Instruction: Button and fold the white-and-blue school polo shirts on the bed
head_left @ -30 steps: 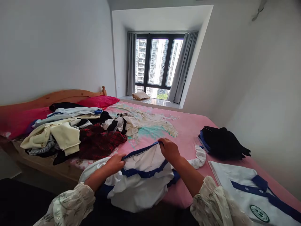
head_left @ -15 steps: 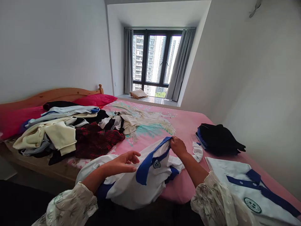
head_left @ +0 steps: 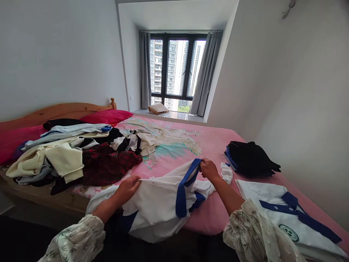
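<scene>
A white polo shirt (head_left: 160,203) with a blue collar lies partly over the bed's near edge, its lower part hanging down. My right hand (head_left: 209,169) pinches the shirt at its blue collar and lifts it a little. Off to the left, my left hand (head_left: 128,189) grips the white cloth between thumb and fingers, and the fabric is drawn taut between both hands. To the right lies a folded white polo shirt (head_left: 278,214) with a navy collar and a round green badge.
Piled clothes (head_left: 68,153), cream, plaid and black, cover the bed's left side near the red pillows (head_left: 109,116). A stack of dark folded clothes (head_left: 251,158) sits at the right by the wall. The pink bedsheet (head_left: 215,140) stretches toward the window (head_left: 177,69).
My left hand has moved left and closed on the shirt's cloth, after hovering with fingers apart. The fabric is pulled tighter, and the chest badge no longer shows.
</scene>
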{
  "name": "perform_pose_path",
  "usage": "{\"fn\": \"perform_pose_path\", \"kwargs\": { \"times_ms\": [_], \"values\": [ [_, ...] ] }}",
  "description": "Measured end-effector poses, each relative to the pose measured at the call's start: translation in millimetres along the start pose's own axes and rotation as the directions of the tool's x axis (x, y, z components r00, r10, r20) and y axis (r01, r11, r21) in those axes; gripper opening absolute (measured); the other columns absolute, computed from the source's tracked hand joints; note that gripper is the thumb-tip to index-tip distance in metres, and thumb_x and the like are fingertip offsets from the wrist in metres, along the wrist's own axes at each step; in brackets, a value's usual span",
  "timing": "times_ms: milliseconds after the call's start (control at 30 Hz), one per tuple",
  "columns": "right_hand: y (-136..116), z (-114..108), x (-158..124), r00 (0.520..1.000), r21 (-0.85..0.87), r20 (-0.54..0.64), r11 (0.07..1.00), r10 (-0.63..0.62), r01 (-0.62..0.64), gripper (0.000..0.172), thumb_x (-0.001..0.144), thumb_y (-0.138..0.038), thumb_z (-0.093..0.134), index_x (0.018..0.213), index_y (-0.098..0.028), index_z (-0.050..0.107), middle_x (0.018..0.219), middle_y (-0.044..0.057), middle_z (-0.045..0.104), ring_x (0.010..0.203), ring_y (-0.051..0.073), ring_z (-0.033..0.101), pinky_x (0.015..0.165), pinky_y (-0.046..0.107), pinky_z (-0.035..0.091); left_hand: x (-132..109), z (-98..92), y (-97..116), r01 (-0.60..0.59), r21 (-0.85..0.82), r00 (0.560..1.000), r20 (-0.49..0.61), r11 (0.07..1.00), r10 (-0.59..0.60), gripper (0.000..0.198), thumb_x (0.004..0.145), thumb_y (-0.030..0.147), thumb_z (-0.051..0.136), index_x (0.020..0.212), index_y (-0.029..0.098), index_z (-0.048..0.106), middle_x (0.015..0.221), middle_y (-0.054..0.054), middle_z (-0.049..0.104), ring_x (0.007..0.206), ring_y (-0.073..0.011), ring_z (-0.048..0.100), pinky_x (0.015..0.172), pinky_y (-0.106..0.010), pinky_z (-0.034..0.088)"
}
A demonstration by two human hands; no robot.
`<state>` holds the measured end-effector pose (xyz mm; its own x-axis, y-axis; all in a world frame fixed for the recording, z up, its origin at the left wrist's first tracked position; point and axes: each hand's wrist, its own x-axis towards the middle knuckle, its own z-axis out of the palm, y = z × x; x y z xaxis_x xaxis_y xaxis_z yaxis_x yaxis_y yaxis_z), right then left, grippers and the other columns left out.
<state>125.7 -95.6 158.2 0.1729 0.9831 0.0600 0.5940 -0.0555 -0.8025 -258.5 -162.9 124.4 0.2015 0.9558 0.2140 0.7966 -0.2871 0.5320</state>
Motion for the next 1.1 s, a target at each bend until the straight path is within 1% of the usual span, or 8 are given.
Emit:
{"fn": "perform_pose_path", "kwargs": {
  "times_ms": [267, 367, 467, 600, 700, 767, 900, 1100],
  "values": [
    [-9, 2, -4, 0.99, 0.183, 0.051, 0.973, 0.134, -0.141, 0.025, 0.084, -0.019, 0.038, 0.103, -0.013, 0.054, 0.069, 0.004, 0.064, 0.046, 0.012, 0.058, 0.043, 0.024, 0.049, -10, -22.9, 21, -0.033, 0.073, 0.997, 0.068, 0.997, 0.029, 0.045, 0.086, 0.054, 0.041, 0.079, 0.019, 0.07, 0.07, 0.0, 0.066, 0.068, -0.0156, 0.057, 0.063, -0.024, 0.036],
    [-24, 3, -12, 0.996, 0.2, -0.02, 0.977, 0.084, -0.078, 0.038, 0.085, -0.028, 0.045, 0.121, -0.016, 0.046, 0.08, 0.003, 0.064, 0.054, 0.011, 0.059, 0.045, 0.022, 0.048, -14, -25.8, 33, -0.007, -0.017, 1.0, 0.031, 1.0, 0.007, 0.049, 0.086, 0.056, 0.04, 0.084, 0.019, 0.071, 0.07, 0.001, 0.067, 0.068, -0.0149, 0.057, 0.063, -0.023, 0.037],
    [-50, 16, -34, 0.989, 0.155, 0.03, 0.978, -0.143, 0.136, 0.034, 0.079, -0.037, 0.057, 0.108, -0.019, 0.058, 0.078, 0.001, 0.062, 0.062, 0.012, 0.059, 0.056, 0.023, 0.049, -15, -23.9, 48, -0.021, -0.038, 0.999, 0.047, 0.999, 0.022, 0.048, 0.086, 0.056, 0.041, 0.086, 0.019, 0.072, 0.072, 0.001, 0.068, 0.069, -0.0153, 0.057, 0.063, -0.023, 0.037],
    [-87, 51, -81, 0.772, 0.067, 0.257, 0.807, -0.582, 0.586, 0.042, 0.072, -0.034, 0.068, 0.111, -0.021, 0.061, 0.103, 0.004, 0.064, 0.091, 0.017, 0.06, 0.083, 0.03, 0.047, -16, -17.1, 70, -0.089, -0.014, 0.993, 0.082, 0.996, 0.09, 0.049, 0.088, 0.054, 0.038, 0.076, 0.019, 0.07, 0.063, 0.001, 0.063, 0.062, -0.014, 0.054, 0.06, -0.023, 0.035],
    [-103, 70, -101, 0.631, 0.024, 0.421, 0.703, -0.652, 0.711, 0.029, 0.079, -0.031, 0.061, 0.107, -0.022, 0.063, 0.103, 0.005, 0.066, 0.096, 0.018, 0.06, 0.087, 0.03, 0.044, -15, -15.8, 85, -0.127, -0.019, 0.987, 0.092, 0.992, 0.128, 0.046, 0.089, 0.052, 0.038, 0.078, 0.02, 0.069, 0.067, 0.001, 0.065, 0.066, -0.015, 0.057, 0.064, -0.024, 0.038],
    [-105, 73, -97, 0.668, -0.001, 0.457, 0.751, -0.587, 0.661, 0.016, 0.085, -0.028, 0.052, 0.091, -0.022, 0.066, 0.083, 0.002, 0.067, 0.082, 0.016, 0.063, 0.079, 0.027, 0.046, -14, -16.3, 88, -0.101, -0.049, 0.993, 0.054, 0.994, 0.104, 0.039, 0.086, 0.051, 0.045, 0.09, 0.022, 0.069, 0.083, -0.002, 0.069, 0.079, -0.0178, 0.06, 0.073, -0.026, 0.042],
    [-85, 53, -54, 0.96, 0.247, 0.215, 0.961, -0.178, 0.123, 0.013, 0.085, -0.029, 0.052, 0.081, -0.021, 0.062, 0.049, -0.004, 0.053, 0.053, 0.013, 0.058, 0.059, 0.022, 0.049, -19, -5.4, 61, -0.006, -0.18, 0.989, -0.144, 0.984, -0.02, 0.056, 0.073, 0.048, 0.062, 0.121, 0.02, 0.055, 0.119, -0.009, 0.061, 0.107, -0.0248, 0.057, 0.092, -0.036, 0.043],
    [-19, -2, -1, 0.977, 0.554, -0.071, 0.822, 0.203, -0.13, 0.013, 0.088, -0.021, 0.037, 0.091, -0.019, 0.05, 0.053, -0.005, 0.052, 0.046, 0.013, 0.058, 0.053, 0.025, 0.055, -79, 67.9, -13, 0.318, -0.539, 0.807, -0.278, 0.78, -0.521, 0.045, 0.061, 0.044, 0.064, 0.096, 0.017, 0.055, 0.1, -0.012, 0.066, 0.103, -0.0304, 0.061, 0.092, -0.045, 0.046]
  ]
}}
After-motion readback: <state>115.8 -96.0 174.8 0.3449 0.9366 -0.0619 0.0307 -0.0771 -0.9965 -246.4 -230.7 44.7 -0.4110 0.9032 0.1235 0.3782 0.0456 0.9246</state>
